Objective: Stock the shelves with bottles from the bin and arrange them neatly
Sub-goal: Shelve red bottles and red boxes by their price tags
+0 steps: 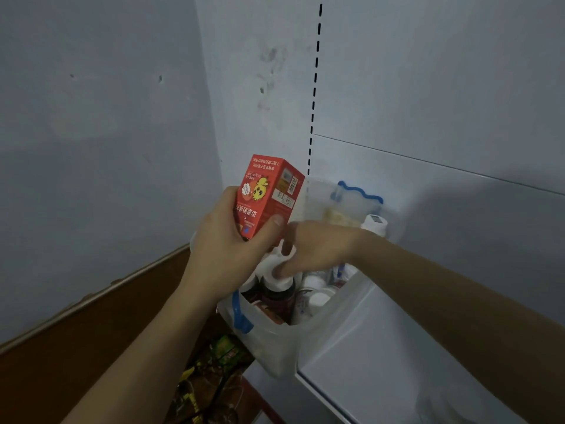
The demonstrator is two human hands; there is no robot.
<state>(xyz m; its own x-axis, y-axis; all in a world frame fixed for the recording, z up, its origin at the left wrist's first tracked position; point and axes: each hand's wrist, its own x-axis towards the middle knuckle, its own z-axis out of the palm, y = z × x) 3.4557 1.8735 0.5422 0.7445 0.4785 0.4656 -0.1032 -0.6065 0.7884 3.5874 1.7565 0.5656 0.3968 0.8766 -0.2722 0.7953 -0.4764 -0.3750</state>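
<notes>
My left hand [226, 240] grips a red carton [266, 194] with a yellow chick printed on it, held upside down above the bin. A clear plastic bin [275, 347] with blue handles stands on the white shelf [382, 347] and holds several bottles. My right hand [318, 249] reaches into the bin from the right, its fingers around the white cap of a dark brown bottle [279, 296]. White bottles [312, 298] crowd the bin beside it. One more white bottle [374, 224] stands at the bin's far right edge.
The shelf's white back panel [428, 87] carries a slotted upright [315, 87]. A pale wall [107, 117] closes the left side, with a brown wooden ledge [76, 347] below it. Green and yellow packets [211, 377] lie on a lower level under the bin.
</notes>
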